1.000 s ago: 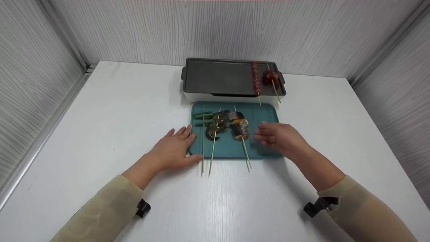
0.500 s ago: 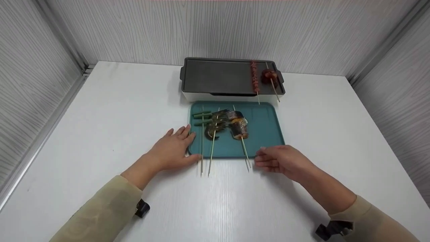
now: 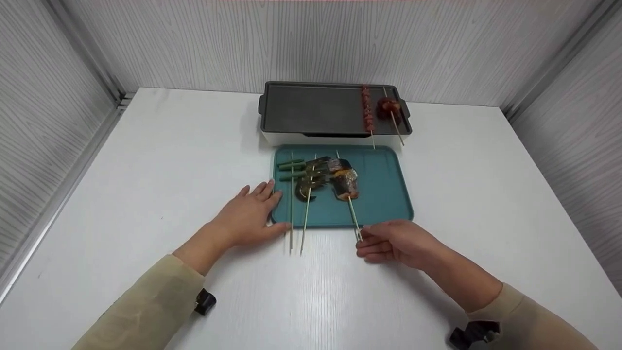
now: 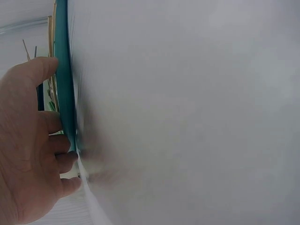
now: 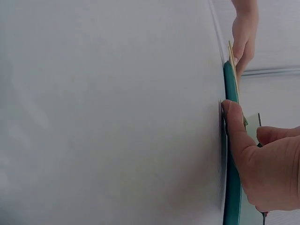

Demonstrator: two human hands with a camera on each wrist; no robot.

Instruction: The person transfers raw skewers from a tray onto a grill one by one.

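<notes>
My left hand (image 3: 248, 218) lies with spread fingers along the left edge of a teal tray (image 3: 384, 194). Its thumb is beside the stick end of a green vegetable skewer (image 3: 291, 176). A shrimp skewer (image 3: 311, 187) lies in the middle of the tray. To its right is a skewer of dark-skinned fish chunks (image 3: 346, 184), its stick overhanging the front rim. My right hand (image 3: 401, 243) is at that stick's end, fingertips touching or very near it. In the right wrist view, the thumb (image 5: 276, 133) stands apart from the lower fingers.
Behind the tray stands a dark flat griddle (image 3: 311, 109) on a white base. On its right side lie a thin red meat skewer (image 3: 368, 114) and a dark red glossy skewer (image 3: 388, 107). Grey wood-grain panels (image 3: 311, 43) enclose the white table (image 3: 194, 131).
My right hand has moved from above the tray's right part towards the front, then left to the fish skewer's stick end. The left hand and the skewers stay in place.
</notes>
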